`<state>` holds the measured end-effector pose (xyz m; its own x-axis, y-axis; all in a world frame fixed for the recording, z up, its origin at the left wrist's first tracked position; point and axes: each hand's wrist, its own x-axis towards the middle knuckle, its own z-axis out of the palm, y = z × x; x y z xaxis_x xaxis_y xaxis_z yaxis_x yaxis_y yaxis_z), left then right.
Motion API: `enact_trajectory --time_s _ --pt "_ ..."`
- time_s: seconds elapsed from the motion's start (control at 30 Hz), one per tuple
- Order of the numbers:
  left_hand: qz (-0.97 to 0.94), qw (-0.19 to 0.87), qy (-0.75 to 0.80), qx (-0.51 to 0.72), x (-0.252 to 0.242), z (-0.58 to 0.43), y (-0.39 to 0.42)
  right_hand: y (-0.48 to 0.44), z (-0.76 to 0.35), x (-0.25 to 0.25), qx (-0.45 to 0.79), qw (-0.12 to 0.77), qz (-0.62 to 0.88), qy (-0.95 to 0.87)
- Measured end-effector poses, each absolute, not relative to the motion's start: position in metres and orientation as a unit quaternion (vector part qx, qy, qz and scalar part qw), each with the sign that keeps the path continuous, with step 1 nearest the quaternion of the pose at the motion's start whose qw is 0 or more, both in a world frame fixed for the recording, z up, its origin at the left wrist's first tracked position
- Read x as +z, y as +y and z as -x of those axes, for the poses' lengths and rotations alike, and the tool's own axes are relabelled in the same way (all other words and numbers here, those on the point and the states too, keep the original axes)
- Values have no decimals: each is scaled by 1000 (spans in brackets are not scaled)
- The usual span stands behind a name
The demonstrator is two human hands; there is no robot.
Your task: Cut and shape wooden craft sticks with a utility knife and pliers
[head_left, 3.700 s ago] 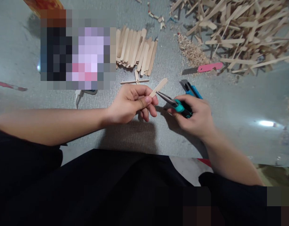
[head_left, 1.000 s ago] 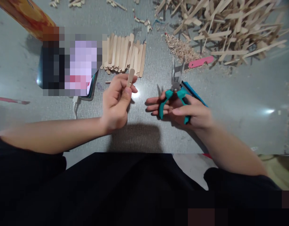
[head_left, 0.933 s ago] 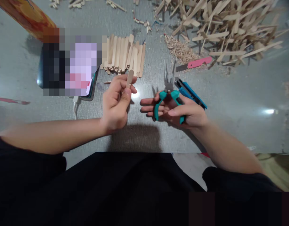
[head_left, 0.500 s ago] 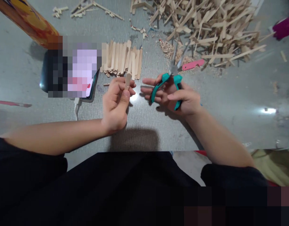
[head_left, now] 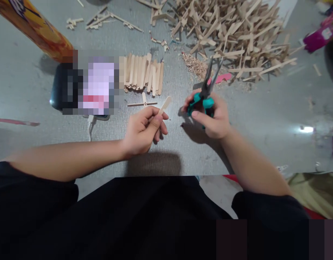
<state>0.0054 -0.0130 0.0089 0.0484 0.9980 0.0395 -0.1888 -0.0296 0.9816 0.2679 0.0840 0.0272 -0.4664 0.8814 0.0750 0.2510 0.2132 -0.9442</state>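
Note:
My left hand (head_left: 144,130) pinches a short flat wooden stick (head_left: 165,105) between thumb and fingers, its rounded end pointing up and to the right. My right hand (head_left: 211,117) is wrapped round the teal handles of long-nose pliers (head_left: 206,90). The pliers' jaws stand slightly apart and point away from me, toward the big stick pile. A hand's width of grey floor separates the stick's tip from the pliers.
A neat row of cut sticks (head_left: 141,74) lies beyond my left hand, with a small stick cross (head_left: 142,103) in front of it. A big heap of sticks (head_left: 234,36), shavings (head_left: 195,65), a pink-handled tool (head_left: 223,77) and a phone (head_left: 74,88) lie further out.
My right hand has closed round the pliers' handles and turned the jaws up and away. My left hand has dropped toward me and tilted the stick to the right.

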Motion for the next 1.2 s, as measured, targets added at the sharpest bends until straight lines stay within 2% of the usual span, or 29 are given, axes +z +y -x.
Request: enact_trajectory --time_s 0.1,0.23,0.5,0.77,1.2 --pt "-458 583 413 529 13 -7 -10 67 -281 32 315 306 417 -795" --pt "-455 583 410 534 14 -7 -7 55 -290 38 248 255 412 -839" --pt "-465 601 409 505 12 -6 -8 42 -285 42 242 223 434 -839" --pt "-474 611 385 504 9 -4 -8 42 -280 51 256 135 465 -837" --pt "-479 600 400 501 11 -3 -9 45 -280 51 282 127 462 -831"
